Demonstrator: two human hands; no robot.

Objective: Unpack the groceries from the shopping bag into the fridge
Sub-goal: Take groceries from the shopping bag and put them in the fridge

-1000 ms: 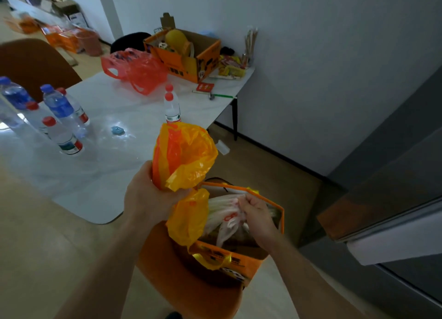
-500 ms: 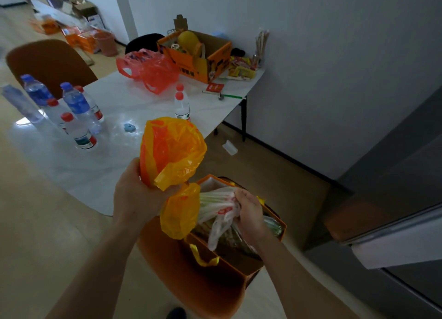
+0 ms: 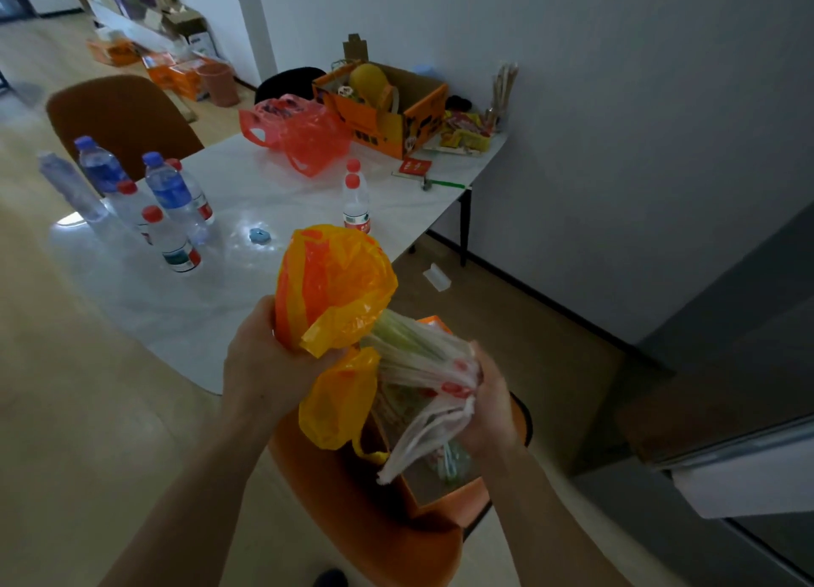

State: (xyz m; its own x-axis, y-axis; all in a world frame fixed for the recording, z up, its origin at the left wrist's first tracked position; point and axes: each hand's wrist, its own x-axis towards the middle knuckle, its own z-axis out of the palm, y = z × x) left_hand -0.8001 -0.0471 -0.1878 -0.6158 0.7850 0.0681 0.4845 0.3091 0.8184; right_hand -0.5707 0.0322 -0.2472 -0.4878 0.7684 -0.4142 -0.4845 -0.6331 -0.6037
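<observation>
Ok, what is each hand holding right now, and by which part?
The left hand grips the orange plastic bag around its lower side. The right hand holds the white plastic bag of greens by its bunched handles.

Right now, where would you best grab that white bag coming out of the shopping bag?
By its bunched neck, from above, where the right hand already grips the white bag. The plastic gathers there and its loose handles dangle below.

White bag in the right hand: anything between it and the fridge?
Nothing visible blocks it. The right hand holds the white bag above the orange shopping bag on the chair; the grey fridge is at the right, with bare floor between. Whether its door is open cannot be told.
</observation>
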